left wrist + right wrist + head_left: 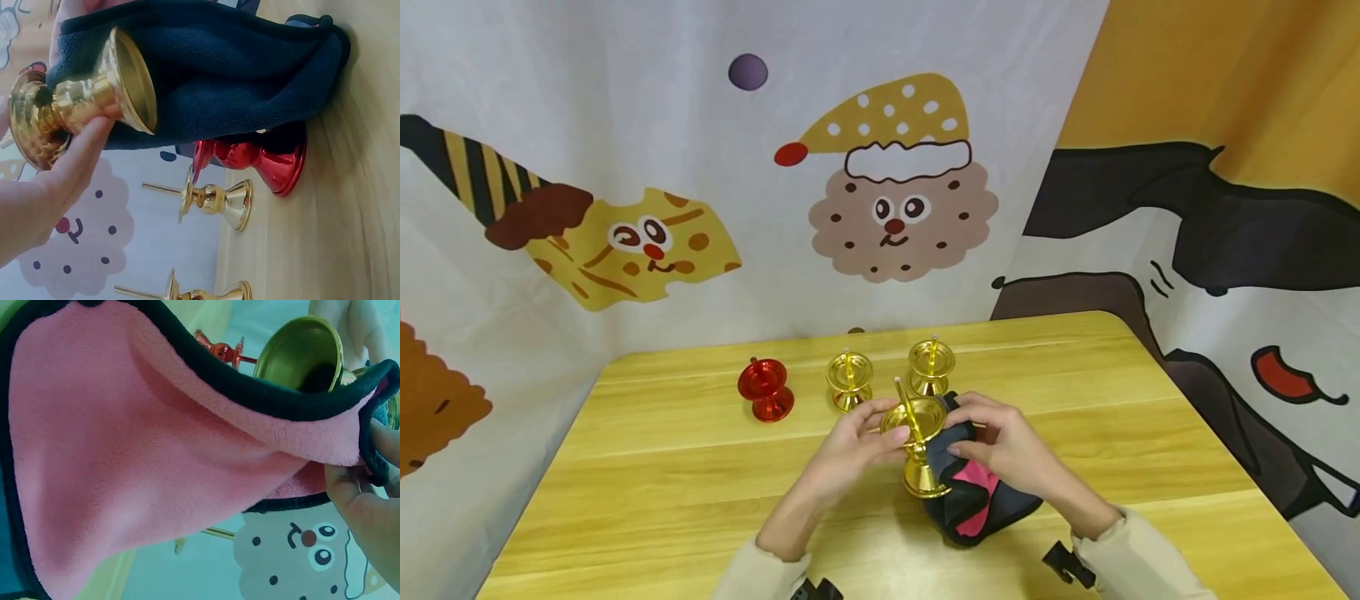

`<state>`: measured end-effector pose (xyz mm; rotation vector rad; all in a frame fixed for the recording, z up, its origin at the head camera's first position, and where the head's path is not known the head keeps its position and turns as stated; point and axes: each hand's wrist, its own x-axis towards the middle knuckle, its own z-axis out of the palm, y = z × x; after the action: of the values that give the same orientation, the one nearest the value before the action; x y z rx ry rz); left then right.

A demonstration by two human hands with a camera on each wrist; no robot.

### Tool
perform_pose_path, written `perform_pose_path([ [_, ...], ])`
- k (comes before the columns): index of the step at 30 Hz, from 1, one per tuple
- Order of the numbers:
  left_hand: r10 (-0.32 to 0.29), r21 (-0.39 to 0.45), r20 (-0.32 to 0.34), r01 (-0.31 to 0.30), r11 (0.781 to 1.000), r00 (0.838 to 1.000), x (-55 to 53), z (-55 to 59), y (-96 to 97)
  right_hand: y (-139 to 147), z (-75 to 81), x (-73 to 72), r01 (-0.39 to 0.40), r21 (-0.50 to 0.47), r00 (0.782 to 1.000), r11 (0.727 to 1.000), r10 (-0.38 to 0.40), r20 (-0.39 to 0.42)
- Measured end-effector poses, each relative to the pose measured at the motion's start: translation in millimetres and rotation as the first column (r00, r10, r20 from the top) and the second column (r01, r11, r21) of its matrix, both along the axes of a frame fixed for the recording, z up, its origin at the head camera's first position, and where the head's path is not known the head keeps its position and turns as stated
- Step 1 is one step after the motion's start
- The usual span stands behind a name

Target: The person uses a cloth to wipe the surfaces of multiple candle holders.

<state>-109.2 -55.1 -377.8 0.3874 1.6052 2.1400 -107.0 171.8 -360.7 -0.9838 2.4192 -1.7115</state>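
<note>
Cream sleeves [1141, 557] converge, left grip [853, 443] pinching gold stand [919, 457], right grip [1011, 443] pinching cloth [979, 483]

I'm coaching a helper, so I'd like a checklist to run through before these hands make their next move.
1. Left hand grips the lifted gold holder: ok.
2. That holder's base is off the table: ok, raised in the left wrist view.
3. Right hand holds the cloth: ok, by one end.
4. Red holder stands upright: ok.
5. Two other gold holders stand upright: ok.
6. Lifted holder's surface is free of dust: cannot tell.
</note>
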Motion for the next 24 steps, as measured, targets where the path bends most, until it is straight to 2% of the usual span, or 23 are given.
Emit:
perform_pose_path([
  [5,0.051,-0.015,-0.005,-0.051,0.999,0.999,2.4,1.2,-0.2,1.7,5.1,0.2,-0.012,-0.001,0.999,1.0,0.012,-0.032],
  [11,0.061,-0.155,-0.051,-0.068,0.986,0.997,3.3,4.3,-0.9,1.1,3.3,1.0,-0.018,0.012,0.999,1.0,0.018,-0.029],
  [16,0.065,-0.209,-0.081,-0.081,0.974,0.995,5.5,7.5,-1.9,2.5,2.6,0.9,-0.013,0.023,1.0,1.0,0.014,-0.022],
  [20,0.112,-0.268,-0.152,-0.15,0.952,0.982,7.1,5.0,-12.3,12.6,7.0,-0.1,0.009,0.02,1.0,1.0,-0.009,0.004],
  [24,0.199,-0.309,-0.183,-0.249,0.918,0.963,9.7,2.7,-39.3,31.0,19.2,0.2,0.067,0.018,0.995,0.998,-0.068,0.073],
])
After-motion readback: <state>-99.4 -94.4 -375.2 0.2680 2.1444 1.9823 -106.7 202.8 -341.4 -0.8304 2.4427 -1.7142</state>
